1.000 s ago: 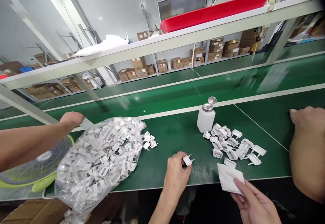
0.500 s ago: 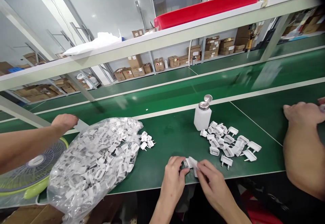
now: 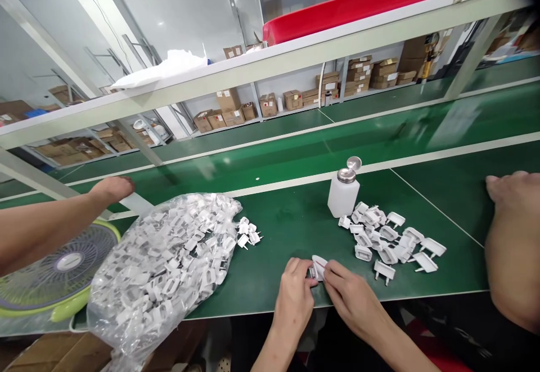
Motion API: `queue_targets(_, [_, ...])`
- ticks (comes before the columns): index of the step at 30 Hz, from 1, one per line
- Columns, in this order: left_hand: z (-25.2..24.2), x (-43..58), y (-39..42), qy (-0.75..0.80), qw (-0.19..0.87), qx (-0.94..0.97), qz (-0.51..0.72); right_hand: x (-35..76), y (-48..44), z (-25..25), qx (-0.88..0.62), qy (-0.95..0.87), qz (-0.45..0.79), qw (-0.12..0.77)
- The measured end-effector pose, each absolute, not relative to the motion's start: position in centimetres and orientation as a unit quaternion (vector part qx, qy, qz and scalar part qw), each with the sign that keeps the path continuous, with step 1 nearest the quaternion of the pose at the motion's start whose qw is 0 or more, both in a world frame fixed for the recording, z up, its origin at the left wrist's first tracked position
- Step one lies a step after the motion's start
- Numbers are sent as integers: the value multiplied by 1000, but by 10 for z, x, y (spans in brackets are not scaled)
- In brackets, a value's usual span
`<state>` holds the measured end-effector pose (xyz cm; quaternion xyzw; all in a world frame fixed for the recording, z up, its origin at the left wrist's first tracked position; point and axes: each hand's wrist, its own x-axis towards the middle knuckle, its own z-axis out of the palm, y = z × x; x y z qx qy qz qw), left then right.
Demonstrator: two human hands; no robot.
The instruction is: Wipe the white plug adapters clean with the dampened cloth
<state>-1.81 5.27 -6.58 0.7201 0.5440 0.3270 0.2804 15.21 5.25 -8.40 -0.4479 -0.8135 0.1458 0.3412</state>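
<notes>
My left hand [image 3: 295,287] pinches a small white plug housing [image 3: 313,272] just above the front edge of the green table. Closed beside it, my right hand [image 3: 348,290] presses a thin white piece of cloth or paper [image 3: 320,266] against the housing. Fingers hide much of both. To the right lies a loose pile of white plug housings [image 3: 388,233], some with pins showing. A white dispenser bottle [image 3: 343,195] with its metal lid flipped up stands behind that pile.
A clear bag full of white plug housings [image 3: 169,265] lies at left, with several loose ones [image 3: 248,232] beside it. Another person's hand [image 3: 113,188] is near a green fan [image 3: 63,270]; another arm [image 3: 514,237] rests at right. A shelf beam [image 3: 287,68] crosses above.
My right hand has moved slightly closer to my left, and the white cloth or paper now lies across the housing's face. The view has shifted a little.
</notes>
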Motion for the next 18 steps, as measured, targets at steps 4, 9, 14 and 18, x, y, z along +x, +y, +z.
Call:
queue_targets(4, [-68, -16, 52, 554, 278, 711, 333, 150, 63, -75, -452, -816, 140, 333])
queue_targets(9, [-69, -14, 51, 565, 289, 694, 340, 148, 34, -90, -420, -834, 79, 349])
queue_targets(14, [-65, -16, 51, 535, 324, 696, 352, 143, 12, -111, -414, -829, 17, 376])
queue_targets(18, [-63, -16, 50, 515, 345, 690, 373, 131, 8, -118, -458, -785, -13, 417])
